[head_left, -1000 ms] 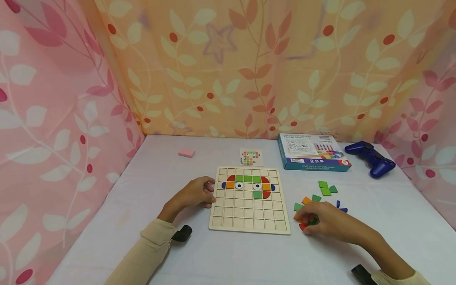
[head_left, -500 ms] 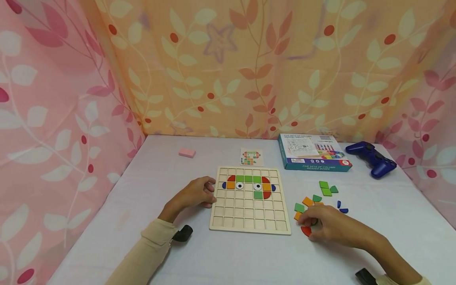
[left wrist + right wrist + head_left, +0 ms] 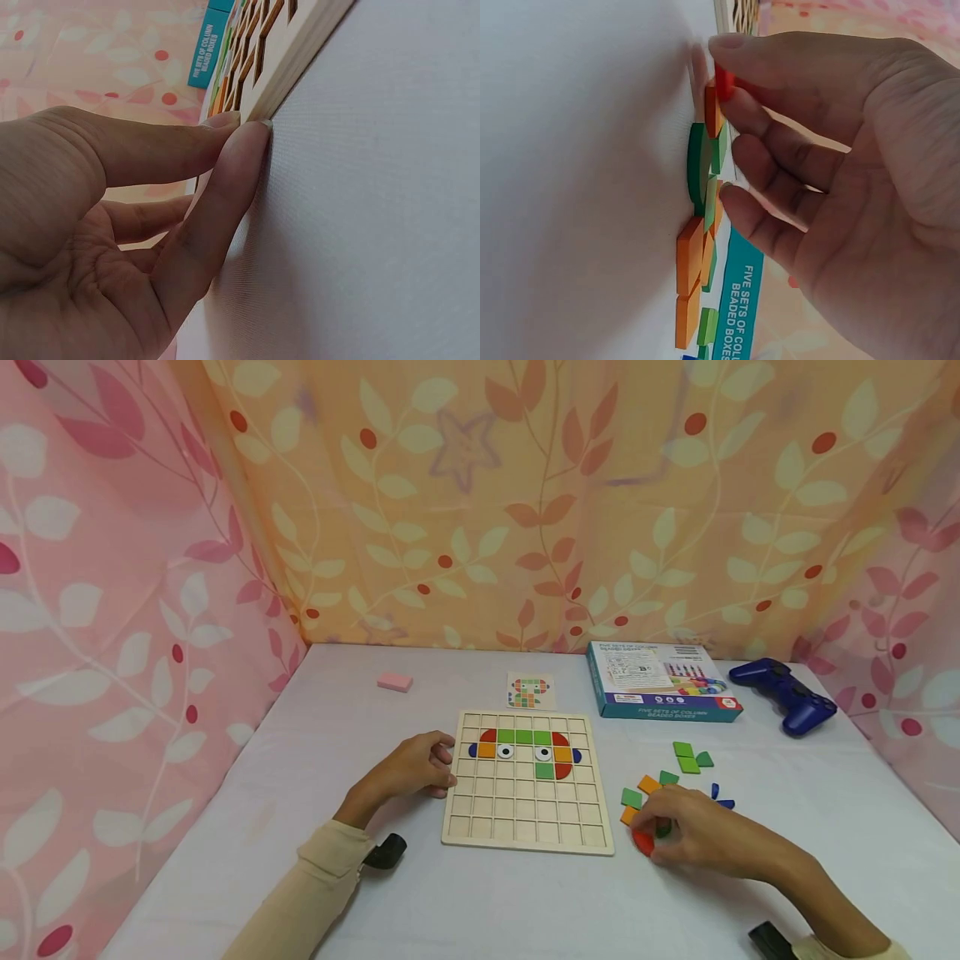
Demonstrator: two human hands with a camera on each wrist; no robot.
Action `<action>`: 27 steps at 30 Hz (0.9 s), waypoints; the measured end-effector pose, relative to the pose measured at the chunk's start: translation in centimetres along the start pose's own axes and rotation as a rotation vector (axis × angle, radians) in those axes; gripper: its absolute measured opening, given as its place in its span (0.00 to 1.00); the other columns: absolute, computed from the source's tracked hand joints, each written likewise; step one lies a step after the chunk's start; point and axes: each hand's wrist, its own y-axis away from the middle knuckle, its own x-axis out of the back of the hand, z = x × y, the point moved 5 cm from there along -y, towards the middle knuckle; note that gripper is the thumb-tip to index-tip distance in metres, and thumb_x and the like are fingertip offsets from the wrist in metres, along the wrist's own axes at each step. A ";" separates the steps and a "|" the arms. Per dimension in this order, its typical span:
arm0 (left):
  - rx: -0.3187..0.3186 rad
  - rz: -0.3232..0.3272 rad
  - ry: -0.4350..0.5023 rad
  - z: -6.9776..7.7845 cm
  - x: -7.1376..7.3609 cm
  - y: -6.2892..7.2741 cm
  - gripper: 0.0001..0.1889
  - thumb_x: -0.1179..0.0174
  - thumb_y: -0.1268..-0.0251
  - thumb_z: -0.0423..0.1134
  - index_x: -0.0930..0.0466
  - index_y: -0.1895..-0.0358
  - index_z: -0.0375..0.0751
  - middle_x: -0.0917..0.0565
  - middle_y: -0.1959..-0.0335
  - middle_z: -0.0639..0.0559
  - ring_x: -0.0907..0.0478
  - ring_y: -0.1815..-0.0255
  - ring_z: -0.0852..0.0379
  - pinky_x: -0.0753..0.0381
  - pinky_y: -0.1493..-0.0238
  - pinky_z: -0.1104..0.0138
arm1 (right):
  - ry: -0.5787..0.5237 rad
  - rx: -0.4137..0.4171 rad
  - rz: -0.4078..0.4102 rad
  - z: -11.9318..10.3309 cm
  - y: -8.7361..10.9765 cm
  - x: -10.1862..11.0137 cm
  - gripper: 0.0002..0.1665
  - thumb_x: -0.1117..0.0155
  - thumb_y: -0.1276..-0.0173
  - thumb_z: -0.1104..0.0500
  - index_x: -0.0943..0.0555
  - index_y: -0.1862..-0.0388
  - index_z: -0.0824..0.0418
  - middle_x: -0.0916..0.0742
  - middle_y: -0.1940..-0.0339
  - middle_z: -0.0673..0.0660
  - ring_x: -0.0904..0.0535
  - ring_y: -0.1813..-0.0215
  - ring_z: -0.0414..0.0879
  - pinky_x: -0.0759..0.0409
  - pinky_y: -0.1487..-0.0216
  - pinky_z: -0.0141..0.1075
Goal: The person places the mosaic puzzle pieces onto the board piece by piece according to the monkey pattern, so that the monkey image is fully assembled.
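Observation:
A wooden grid board [image 3: 525, 810] lies mid-table; red, green, orange and blue pieces and two eye tiles form a partial figure in its upper rows. My left hand [image 3: 412, 766] pinches the board's left edge between thumb and index finger, as the left wrist view shows up close. To the right of the board, my right hand [image 3: 693, 827] pinches a red rounded piece [image 3: 724, 81] between thumb and index finger, close over the table. Loose pieces lie around that hand: an orange square [image 3: 648, 784], a green square [image 3: 632, 797] and a dark green rounded piece [image 3: 697, 161], partly behind the fingers in the head view.
A picture card [image 3: 531, 691] lies just beyond the board. Farther back are a boxed set [image 3: 663, 681], a blue game controller [image 3: 783, 696] and a pink block [image 3: 394, 682]. Green pieces [image 3: 686, 757] and small blue pieces [image 3: 724, 804] lie to the right.
My right hand has shifted slightly right, and the red piece, flat beneath its fingertips earlier, now appears tilted up in its pinch. My left hand stays at the board's edge.

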 end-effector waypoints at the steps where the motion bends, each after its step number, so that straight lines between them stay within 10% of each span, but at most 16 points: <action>1: 0.001 0.000 -0.001 0.0 0.0 0.0 0.33 0.30 0.38 0.25 0.30 0.29 0.28 0.21 0.49 0.40 0.16 0.63 0.54 0.08 0.61 0.63 | 0.001 0.005 0.006 -0.1 -0.1 0.1 0.17 0.18 0.39 0.53 0.11 0.52 0.40 0.16 0.55 0.40 0.24 0.50 0.44 0.15 0.46 0.41; 10: 0.002 0.000 0.000 -0.1 0.0 -0.1 0.34 0.30 0.37 0.25 0.30 0.28 0.28 0.22 0.48 0.39 0.15 0.63 0.54 0.08 0.61 0.63 | 0.029 0.107 0.081 -1.9 -1.9 0.9 0.17 0.20 0.36 0.51 0.09 0.48 0.45 0.17 0.59 0.38 0.25 0.55 0.42 0.18 0.56 0.32; 27: 0.014 0.013 -0.035 0.2 0.0 0.0 0.33 0.29 0.37 0.25 0.29 0.29 0.29 0.21 0.49 0.40 0.16 0.63 0.54 0.09 0.61 0.64 | -0.020 0.160 0.090 -5.9 -6.8 0.6 0.17 0.24 0.32 0.54 0.09 0.46 0.51 0.14 0.53 0.42 0.23 0.45 0.46 0.14 0.44 0.40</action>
